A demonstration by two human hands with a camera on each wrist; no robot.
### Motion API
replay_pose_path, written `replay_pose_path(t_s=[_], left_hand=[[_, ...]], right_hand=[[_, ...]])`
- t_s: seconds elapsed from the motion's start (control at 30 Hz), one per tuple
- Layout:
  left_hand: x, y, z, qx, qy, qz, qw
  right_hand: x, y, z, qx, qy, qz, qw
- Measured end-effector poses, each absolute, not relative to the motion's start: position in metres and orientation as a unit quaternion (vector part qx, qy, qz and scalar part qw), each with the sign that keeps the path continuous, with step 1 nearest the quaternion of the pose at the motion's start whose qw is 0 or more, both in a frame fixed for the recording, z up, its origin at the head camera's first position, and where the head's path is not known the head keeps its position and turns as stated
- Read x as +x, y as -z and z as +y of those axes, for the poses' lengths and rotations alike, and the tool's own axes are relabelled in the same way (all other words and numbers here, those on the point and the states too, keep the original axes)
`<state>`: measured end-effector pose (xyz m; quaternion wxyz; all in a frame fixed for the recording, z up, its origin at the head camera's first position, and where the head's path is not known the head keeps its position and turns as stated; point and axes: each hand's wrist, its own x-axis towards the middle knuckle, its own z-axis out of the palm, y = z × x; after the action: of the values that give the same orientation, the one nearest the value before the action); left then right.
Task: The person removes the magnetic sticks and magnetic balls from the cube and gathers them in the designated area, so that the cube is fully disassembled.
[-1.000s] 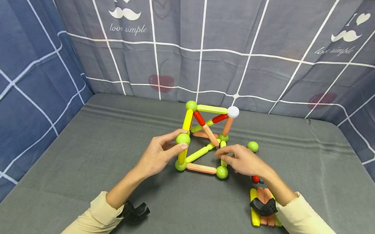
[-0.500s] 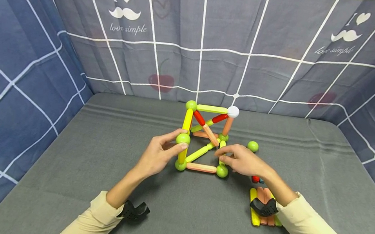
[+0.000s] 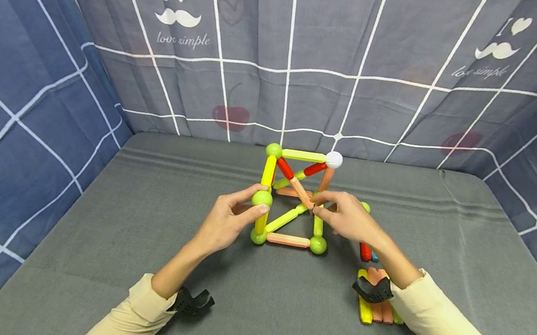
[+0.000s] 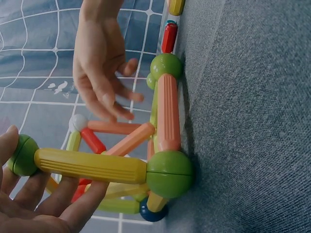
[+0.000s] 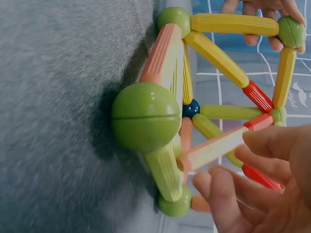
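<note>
A frame of magnetic rods and balls stands in the middle of the table. My left hand (image 3: 226, 223) pinches a green ball (image 3: 262, 199) at its near left upper corner; a yellow rod (image 4: 92, 165) runs from that ball down to the green ball (image 4: 170, 174) at the base. My right hand (image 3: 347, 216) is over the frame's right side, fingers loosely bent and parted. Its fingertips are close to the slanting orange rod (image 5: 214, 148), which joins a red rod (image 3: 285, 168) leading to the far left upper ball (image 3: 274, 151). A white ball (image 3: 334, 160) tops the far right corner.
Right of the frame, a loose green ball (image 3: 366, 207) is partly behind my right hand. Red rod pieces (image 3: 365, 253) lie nearer, and yellow and orange rods (image 3: 365, 311) lie side by side under my right wrist. A curtain (image 3: 317, 106) hangs behind the table.
My right hand has moved slightly away from me and up, from the near right rod to the lower end of the slanting orange rod. The left hand stays on its ball.
</note>
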<state>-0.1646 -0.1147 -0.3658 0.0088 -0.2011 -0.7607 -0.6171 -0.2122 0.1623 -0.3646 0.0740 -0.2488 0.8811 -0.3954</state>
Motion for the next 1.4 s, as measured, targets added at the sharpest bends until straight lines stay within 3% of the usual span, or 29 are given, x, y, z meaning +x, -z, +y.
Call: replay_pose_path(t_s=[0.3,0.83,1.07,1.4], left_hand=[[-0.164,0.364,-0.114,-0.2,0.618,-0.76,0.008],[-0.163,0.364,-0.114,-0.198,0.614,-0.764,0.007],[-0.164,0.366,-0.114,-0.203,0.619,-0.759,0.009],[-0.165,0.366,-0.114,-0.197,0.614,-0.764,0.011]], right_hand=[[-0.23,0.369,0.135,-0.233,0.405,0.884,0.015],[-0.231,0.368,0.125,-0.203,0.4,0.891,0.067],[-0.224,0.37,0.125,-0.277,0.392,0.875,0.055],[-0.211,0.364,0.133,-0.254,0.401,0.879,0.051]])
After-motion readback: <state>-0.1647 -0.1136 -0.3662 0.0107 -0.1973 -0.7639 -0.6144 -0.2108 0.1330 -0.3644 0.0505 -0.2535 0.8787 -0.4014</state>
